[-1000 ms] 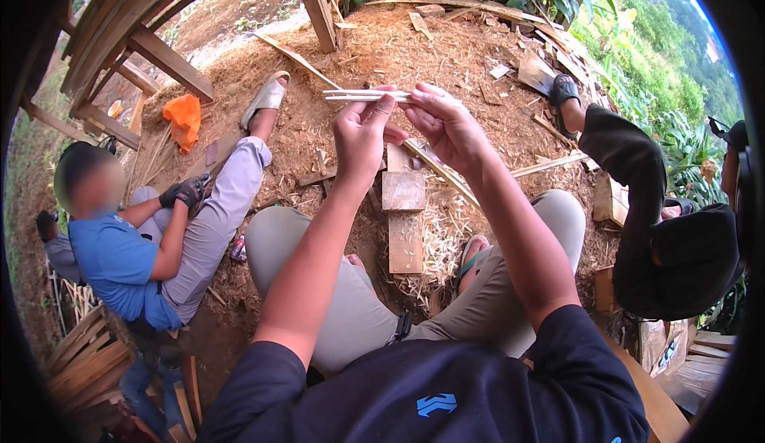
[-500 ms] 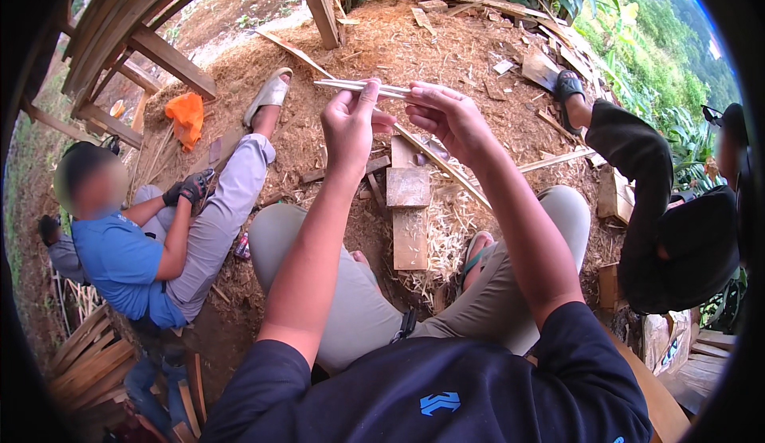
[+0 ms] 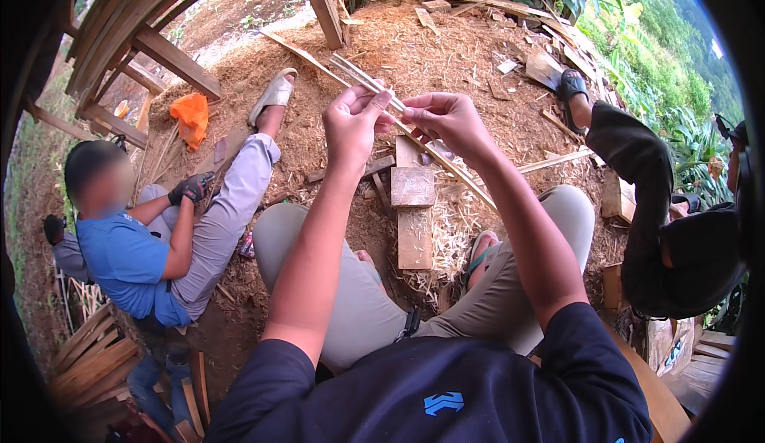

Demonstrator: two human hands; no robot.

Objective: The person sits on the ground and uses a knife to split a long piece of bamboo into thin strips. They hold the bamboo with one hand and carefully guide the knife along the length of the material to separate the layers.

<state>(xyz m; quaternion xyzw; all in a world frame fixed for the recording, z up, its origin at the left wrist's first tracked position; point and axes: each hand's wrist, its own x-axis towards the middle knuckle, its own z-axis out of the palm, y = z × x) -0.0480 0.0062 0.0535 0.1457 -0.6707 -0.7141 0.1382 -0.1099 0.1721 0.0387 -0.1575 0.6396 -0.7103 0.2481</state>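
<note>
A pair of thin pale wooden sticks [image 3: 356, 71] lies side by side in my hands, slanting down from upper left to right. My left hand [image 3: 353, 127] is closed around their middle, thumb on top. At their lower right end, my right hand [image 3: 448, 124] pinches them between thumb and fingers. Beneath my hands a long wooden strip [image 3: 462, 177] runs diagonally across. Between my knees a wooden block [image 3: 413, 187] rests on a longer wooden piece [image 3: 414, 240], with pale shavings [image 3: 450, 248] heaped beside it.
At the left sits a person in a blue shirt [image 3: 127, 248] with gloved hands together. Another person in dark clothes [image 3: 653, 204] sits at the right. An orange bag [image 3: 190, 120] lies on the ground. A wooden frame [image 3: 177, 62] stands at the upper left, and stacked boards [image 3: 94, 363] lie lower left.
The sticks have turned from nearly level to a slant, their left ends now pointing farther away. My right hand has lowered slightly and shifted toward the sticks' end.
</note>
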